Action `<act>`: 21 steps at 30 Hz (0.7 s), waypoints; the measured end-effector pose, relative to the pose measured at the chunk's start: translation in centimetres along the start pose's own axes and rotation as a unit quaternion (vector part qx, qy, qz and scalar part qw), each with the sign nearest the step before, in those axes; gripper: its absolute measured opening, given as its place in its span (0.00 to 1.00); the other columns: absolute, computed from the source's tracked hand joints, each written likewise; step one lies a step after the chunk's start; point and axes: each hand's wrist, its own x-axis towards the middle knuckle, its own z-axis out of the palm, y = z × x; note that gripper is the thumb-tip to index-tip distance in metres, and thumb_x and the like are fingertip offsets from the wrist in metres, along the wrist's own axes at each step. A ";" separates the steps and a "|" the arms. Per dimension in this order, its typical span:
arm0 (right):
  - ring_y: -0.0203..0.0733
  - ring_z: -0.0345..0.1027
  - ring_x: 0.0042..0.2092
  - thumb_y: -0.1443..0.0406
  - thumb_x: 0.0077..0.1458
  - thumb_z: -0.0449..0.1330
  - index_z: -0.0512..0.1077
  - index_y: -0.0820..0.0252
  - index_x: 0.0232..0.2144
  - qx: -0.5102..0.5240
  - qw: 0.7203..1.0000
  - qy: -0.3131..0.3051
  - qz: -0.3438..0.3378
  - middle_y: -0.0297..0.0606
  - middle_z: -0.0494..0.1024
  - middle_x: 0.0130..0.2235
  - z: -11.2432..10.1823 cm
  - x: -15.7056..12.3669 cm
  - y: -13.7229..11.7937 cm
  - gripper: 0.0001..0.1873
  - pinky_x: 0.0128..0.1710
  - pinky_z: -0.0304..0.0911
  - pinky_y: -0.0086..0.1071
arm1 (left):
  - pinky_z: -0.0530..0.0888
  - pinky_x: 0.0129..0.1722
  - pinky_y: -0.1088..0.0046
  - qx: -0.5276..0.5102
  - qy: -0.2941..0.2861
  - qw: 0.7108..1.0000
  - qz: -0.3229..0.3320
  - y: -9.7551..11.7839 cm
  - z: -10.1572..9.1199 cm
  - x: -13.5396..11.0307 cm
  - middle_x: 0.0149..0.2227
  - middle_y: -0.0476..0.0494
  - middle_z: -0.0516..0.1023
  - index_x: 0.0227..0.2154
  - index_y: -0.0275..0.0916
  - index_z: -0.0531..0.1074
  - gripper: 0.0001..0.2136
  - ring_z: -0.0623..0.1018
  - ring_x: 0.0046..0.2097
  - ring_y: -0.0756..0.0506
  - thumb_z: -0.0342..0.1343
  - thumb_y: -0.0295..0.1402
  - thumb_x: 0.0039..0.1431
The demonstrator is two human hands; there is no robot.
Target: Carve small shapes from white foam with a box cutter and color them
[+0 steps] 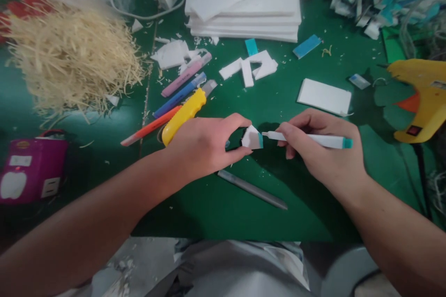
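Between the thumb and forefinger of my left hand [205, 144] is a small white foam piece [251, 138] with a teal edge on its right side and a dark edge on its left. My right hand [327, 148] grips a white marker [313, 139] with a teal end, like a pen. The marker's tip points left, close beside the teal edge; whether it touches I cannot tell. Below the hands lies a grey metal strip [252, 189]. A yellow utility knife [184, 116] rests by my left wrist, next to orange [153, 125], blue [179, 95] and pink [186, 74] markers.
White foam sheets [244, 28] are stacked at the back. Foam offcuts [247, 72] and a white block [324, 96] lie nearer. A yellow glue gun [418, 97] stands right, a purple power socket box [33, 169] left. Shredded straw [76, 60] is piled at the back left.
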 end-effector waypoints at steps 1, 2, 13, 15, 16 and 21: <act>0.34 0.66 0.19 0.67 0.56 0.67 0.74 0.53 0.20 -0.002 1.000 0.004 0.001 0.29 0.75 0.17 0.0 0.0 0.0 0.14 0.19 0.60 0.30 | 0.58 0.23 0.76 0.001 0.000 1.000 0.003 0.0 0.0 0.0 0.24 0.56 0.71 0.53 0.43 0.76 0.20 0.69 0.21 0.52 0.64 0.45 0.62; 0.34 0.66 0.19 0.67 0.56 0.67 0.73 0.53 0.20 0.000 1.000 0.008 -0.002 0.29 0.75 0.18 0.0 0.0 0.0 0.14 0.19 0.60 0.30 | 0.58 0.23 0.76 0.002 0.000 1.000 0.005 0.0 0.1 0.0 0.24 0.56 0.71 0.53 0.43 0.76 0.20 0.69 0.21 0.52 0.64 0.45 0.62; 0.35 0.67 0.20 0.64 0.58 0.67 0.75 0.52 0.22 -0.014 1.000 -0.021 -0.001 0.30 0.77 0.20 -0.3 -0.3 0.4 0.13 0.20 0.61 0.31 | 0.58 0.23 0.76 0.013 -0.031 0.999 -0.020 0.1 -0.1 0.2 0.25 0.56 0.73 0.55 0.46 0.75 0.20 0.70 0.21 0.52 0.61 0.47 0.63; 0.37 0.69 0.22 0.65 0.56 0.68 0.76 0.52 0.23 -0.002 1.000 -0.007 -0.011 0.30 0.77 0.21 -0.3 -0.3 0.3 0.10 0.22 0.64 0.32 | 0.58 0.23 0.76 0.018 -0.028 0.999 -0.018 0.1 0.0 0.2 0.25 0.55 0.74 0.55 0.46 0.75 0.20 0.71 0.21 0.51 0.61 0.48 0.63; 0.37 0.69 0.22 0.65 0.56 0.69 0.76 0.52 0.23 0.001 1.000 -0.005 -0.010 0.30 0.77 0.20 -0.3 -0.2 0.2 0.10 0.22 0.63 0.32 | 0.59 0.23 0.76 0.019 -0.024 0.999 -0.014 0.1 0.0 0.1 0.25 0.55 0.74 0.54 0.46 0.75 0.20 0.71 0.21 0.51 0.61 0.48 0.63; 0.35 0.66 0.21 0.65 0.57 0.67 0.74 0.53 0.20 -0.004 1.000 -0.024 0.009 0.30 0.76 0.19 -0.2 -0.2 0.0 0.13 0.20 0.60 0.31 | 0.60 0.24 0.75 0.010 -0.014 1.000 0.003 -0.1 0.1 0.1 0.26 0.54 0.74 0.55 0.44 0.75 0.21 0.74 0.24 0.50 0.59 0.49 0.65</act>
